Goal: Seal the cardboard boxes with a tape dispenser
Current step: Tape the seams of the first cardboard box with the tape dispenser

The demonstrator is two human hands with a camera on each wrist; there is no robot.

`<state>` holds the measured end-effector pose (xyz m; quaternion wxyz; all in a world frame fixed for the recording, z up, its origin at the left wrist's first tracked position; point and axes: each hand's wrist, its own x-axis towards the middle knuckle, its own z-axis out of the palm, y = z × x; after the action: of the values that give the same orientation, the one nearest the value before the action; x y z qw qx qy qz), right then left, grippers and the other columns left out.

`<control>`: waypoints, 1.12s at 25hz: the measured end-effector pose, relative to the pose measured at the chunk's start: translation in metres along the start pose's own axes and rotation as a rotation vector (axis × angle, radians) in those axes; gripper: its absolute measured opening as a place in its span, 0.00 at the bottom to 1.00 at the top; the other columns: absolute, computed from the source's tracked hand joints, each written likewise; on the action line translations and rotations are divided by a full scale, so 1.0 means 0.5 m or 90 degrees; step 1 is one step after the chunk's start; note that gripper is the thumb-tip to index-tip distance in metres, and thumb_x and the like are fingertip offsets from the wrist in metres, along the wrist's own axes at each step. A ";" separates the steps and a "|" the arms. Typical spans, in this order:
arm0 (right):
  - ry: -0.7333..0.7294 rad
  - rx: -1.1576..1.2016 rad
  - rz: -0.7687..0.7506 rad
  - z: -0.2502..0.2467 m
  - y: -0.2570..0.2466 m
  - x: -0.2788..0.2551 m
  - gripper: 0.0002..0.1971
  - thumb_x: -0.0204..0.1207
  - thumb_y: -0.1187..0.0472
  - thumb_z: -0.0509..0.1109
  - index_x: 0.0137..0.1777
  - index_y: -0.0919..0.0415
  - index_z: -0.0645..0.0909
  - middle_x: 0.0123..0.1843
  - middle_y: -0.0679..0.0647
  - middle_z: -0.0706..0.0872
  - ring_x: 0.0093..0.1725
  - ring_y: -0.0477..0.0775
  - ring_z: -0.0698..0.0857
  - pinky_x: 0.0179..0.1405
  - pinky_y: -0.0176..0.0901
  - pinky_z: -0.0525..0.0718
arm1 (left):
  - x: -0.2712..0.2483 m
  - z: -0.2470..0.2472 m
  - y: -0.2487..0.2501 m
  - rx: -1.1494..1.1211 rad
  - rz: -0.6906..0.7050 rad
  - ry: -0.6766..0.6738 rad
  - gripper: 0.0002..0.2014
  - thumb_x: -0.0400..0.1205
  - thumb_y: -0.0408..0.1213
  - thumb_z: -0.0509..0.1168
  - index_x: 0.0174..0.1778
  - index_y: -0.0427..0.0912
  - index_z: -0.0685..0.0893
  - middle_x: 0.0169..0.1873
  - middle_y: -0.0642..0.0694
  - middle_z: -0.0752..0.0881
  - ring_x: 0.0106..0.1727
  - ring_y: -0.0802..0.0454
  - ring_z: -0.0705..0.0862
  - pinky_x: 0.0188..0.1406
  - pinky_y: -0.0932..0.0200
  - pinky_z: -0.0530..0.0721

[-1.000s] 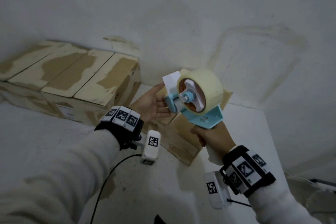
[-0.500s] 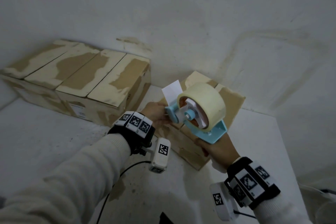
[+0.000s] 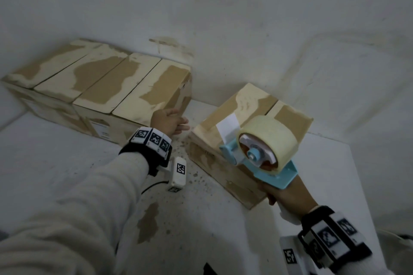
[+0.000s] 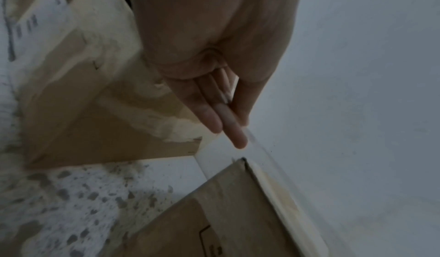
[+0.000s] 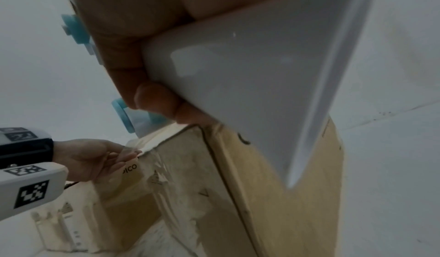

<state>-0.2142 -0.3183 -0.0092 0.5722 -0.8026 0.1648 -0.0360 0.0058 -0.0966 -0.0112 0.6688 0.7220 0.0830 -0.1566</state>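
A small cardboard box (image 3: 252, 101) lies askew on the white table near the wall, with old tape residue on its flaps. My right hand (image 3: 288, 194) grips the handle of a light-blue tape dispenser (image 3: 272, 175) carrying a cream tape roll (image 3: 271, 137); it hovers over the box's near side, a white tape end (image 3: 228, 127) sticking up at its front. In the right wrist view my fingers (image 5: 157, 99) curl round the white handle (image 5: 250, 69). My left hand (image 3: 171, 120) is empty with fingers straight (image 4: 228, 122), just left of the box's corner (image 4: 240, 210).
A row of several taped cardboard boxes (image 3: 100, 82) stands along the wall at the back left, close behind my left hand. The white table (image 3: 67, 158) has specks and a brown stain (image 3: 148, 221). Its right edge (image 3: 355, 185) lies past the small box.
My left hand has left the dispenser's front and moved left, beside the small box. The dispenser has come down and to the right over the box.
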 end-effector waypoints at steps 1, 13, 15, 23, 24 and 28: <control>0.012 0.003 0.002 0.004 0.008 0.001 0.24 0.68 0.78 0.73 0.18 0.52 0.78 0.15 0.54 0.78 0.15 0.49 0.75 0.26 0.45 0.76 | 0.003 0.005 -0.006 -0.001 -0.003 0.000 0.29 0.76 0.24 0.69 0.74 0.32 0.70 0.34 0.42 0.88 0.20 0.56 0.87 0.29 0.60 0.82; -0.004 -0.003 0.004 -0.007 0.029 -0.006 0.21 0.68 0.82 0.71 0.28 0.54 0.77 0.17 0.49 0.82 0.18 0.43 0.78 0.22 0.35 0.78 | 0.034 0.011 -0.044 0.024 -0.066 -0.028 0.28 0.77 0.29 0.69 0.73 0.32 0.71 0.40 0.42 0.89 0.33 0.50 0.89 0.46 0.51 0.87; -0.008 -0.017 0.006 -0.007 0.029 -0.008 0.20 0.68 0.82 0.71 0.28 0.55 0.77 0.17 0.49 0.82 0.18 0.42 0.79 0.21 0.33 0.78 | 0.032 0.019 -0.044 0.042 -0.120 -0.035 0.21 0.78 0.30 0.68 0.68 0.31 0.77 0.40 0.43 0.88 0.34 0.51 0.89 0.35 0.57 0.85; -0.005 -0.061 0.011 -0.005 0.038 -0.004 0.15 0.65 0.81 0.73 0.29 0.60 0.79 0.18 0.45 0.84 0.18 0.41 0.81 0.19 0.32 0.78 | 0.019 0.034 -0.023 0.265 -0.218 -0.112 0.24 0.82 0.40 0.62 0.72 0.30 0.73 0.71 0.32 0.75 0.57 0.42 0.78 0.53 0.55 0.72; 0.000 -0.068 0.014 -0.004 0.040 -0.004 0.14 0.65 0.80 0.73 0.30 0.62 0.79 0.19 0.46 0.84 0.18 0.41 0.81 0.19 0.33 0.78 | 0.014 0.033 -0.023 0.259 -0.208 -0.097 0.24 0.82 0.40 0.63 0.71 0.30 0.74 0.69 0.33 0.77 0.63 0.39 0.79 0.53 0.55 0.72; 0.000 -0.065 0.016 0.000 0.033 -0.002 0.12 0.65 0.79 0.73 0.31 0.63 0.78 0.20 0.46 0.85 0.17 0.41 0.80 0.18 0.34 0.78 | -0.020 0.061 -0.002 0.409 0.067 -0.026 0.21 0.84 0.39 0.58 0.71 0.35 0.72 0.69 0.35 0.75 0.70 0.38 0.74 0.66 0.50 0.73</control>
<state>-0.2190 -0.3229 -0.0242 0.5311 -0.8285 0.1766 -0.0200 -0.0074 -0.1261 -0.0103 0.4155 0.8961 -0.0216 -0.1545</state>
